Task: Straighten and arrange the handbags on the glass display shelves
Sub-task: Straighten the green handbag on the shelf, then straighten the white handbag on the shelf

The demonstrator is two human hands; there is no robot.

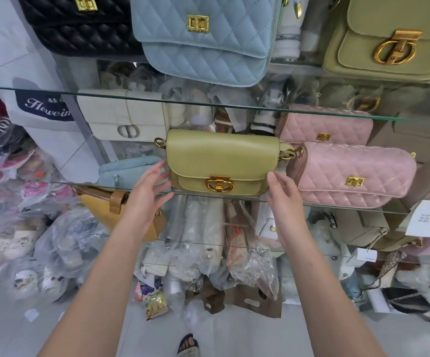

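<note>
Head camera looks down at two bare arms reaching to a glass shelf (62, 182). The left hand (152, 186) is open, with its fingers spread and its fingertips (164, 168) right at the left side of a small green bag (221, 158). The right hand (283, 191) is open too, with loose fingers, and its thumb is just beside the bag's bottom right corner. I cannot tell if either hand really touches the bag. Neither hand holds it.

The green bag stands upright between the two hands, at the front edge of the shelf, near the middle. Its flap is shut with a gold clasp (219, 186) that faces the camera.

Just to the right of it, a pink quilted bag (355, 173) stands on the same shelf, close against the green bag's strap end. A second pink bag (324, 124) stands behind that one. To the left, further back, are a white bag (126, 117) and a light blue bag (129, 168).

On the top shelf (157, 99) stand a black quilted bag (80, 21), a blue quilted bag (203, 37) and a big olive bag (394, 39).

Under the left hand, on a lower shelf, lies a yellow bag (121, 210). A white tag (425, 217) hangs at the right edge. Goods wrapped in clear plastic (75, 243) are piled on the floor.
</note>
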